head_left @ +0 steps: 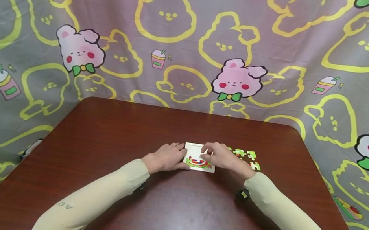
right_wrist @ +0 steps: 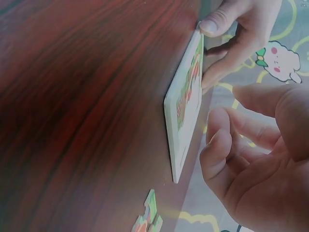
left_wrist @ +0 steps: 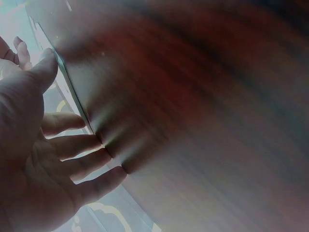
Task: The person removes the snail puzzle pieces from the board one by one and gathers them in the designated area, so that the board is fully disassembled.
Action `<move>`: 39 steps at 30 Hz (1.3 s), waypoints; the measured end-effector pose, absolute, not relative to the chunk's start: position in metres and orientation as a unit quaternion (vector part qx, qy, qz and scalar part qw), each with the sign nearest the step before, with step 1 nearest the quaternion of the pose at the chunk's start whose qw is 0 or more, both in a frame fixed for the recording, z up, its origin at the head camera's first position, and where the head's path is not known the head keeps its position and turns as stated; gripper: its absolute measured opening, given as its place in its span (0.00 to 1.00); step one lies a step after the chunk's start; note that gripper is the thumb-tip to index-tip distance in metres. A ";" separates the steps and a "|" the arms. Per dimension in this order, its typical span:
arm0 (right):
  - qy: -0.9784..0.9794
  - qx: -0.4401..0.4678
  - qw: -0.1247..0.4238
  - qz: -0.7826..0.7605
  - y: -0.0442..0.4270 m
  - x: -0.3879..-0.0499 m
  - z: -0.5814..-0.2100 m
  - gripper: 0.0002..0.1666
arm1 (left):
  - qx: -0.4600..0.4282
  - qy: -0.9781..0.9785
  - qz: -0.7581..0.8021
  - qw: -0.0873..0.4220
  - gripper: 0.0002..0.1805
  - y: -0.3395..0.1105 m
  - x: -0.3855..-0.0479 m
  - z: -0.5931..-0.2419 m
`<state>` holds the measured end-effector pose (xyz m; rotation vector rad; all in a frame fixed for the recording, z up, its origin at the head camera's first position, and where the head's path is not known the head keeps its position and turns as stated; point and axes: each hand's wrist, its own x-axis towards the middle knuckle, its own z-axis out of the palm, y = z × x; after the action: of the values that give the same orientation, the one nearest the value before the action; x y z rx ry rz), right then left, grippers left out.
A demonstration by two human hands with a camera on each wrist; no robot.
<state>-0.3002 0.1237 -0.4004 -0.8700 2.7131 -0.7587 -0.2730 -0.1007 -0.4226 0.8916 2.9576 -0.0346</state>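
Observation:
A white-framed jigsaw board point(head_left: 199, 168) lies flat on the table, its lower part filled with a green, red and blue picture and its upper part white. My left hand point(head_left: 168, 157) rests at the board's left side, fingers fairly straight on the table and thumb point(left_wrist: 46, 67) at the frame's edge. Over the right half of the board hovers my right hand point(head_left: 222, 156). In the right wrist view its fingers point(right_wrist: 217, 145) bend loosely, the thumb stands apart from them, and no piece shows between them.
Several loose green-and-red jigsaw pieces point(head_left: 251, 155) lie right of the board, partly hidden behind my right hand and forearm. One cluster of pieces point(right_wrist: 150, 208) shows near the board in the right wrist view. A patterned curtain point(head_left: 186, 51) hangs behind the brown table point(head_left: 126, 122).

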 end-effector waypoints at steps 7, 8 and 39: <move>0.915 -0.301 0.108 -0.245 0.117 -0.303 -0.403 0.12 | 0.285 0.958 -0.013 0.031 0.33 -0.100 -0.274 -0.421; 0.915 -0.302 0.111 -0.243 0.115 -0.303 -0.404 0.12 | 0.285 0.958 -0.012 0.030 0.33 -0.100 -0.273 -0.421; 0.907 -0.322 0.123 -0.241 0.096 -0.304 -0.418 0.05 | 0.294 0.956 -0.012 0.008 0.30 -0.099 -0.272 -0.421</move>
<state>-0.3043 0.0957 -0.4177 -0.9396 2.6456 -0.7039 -0.2723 -0.0991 -0.4209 0.9187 2.9878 -0.0375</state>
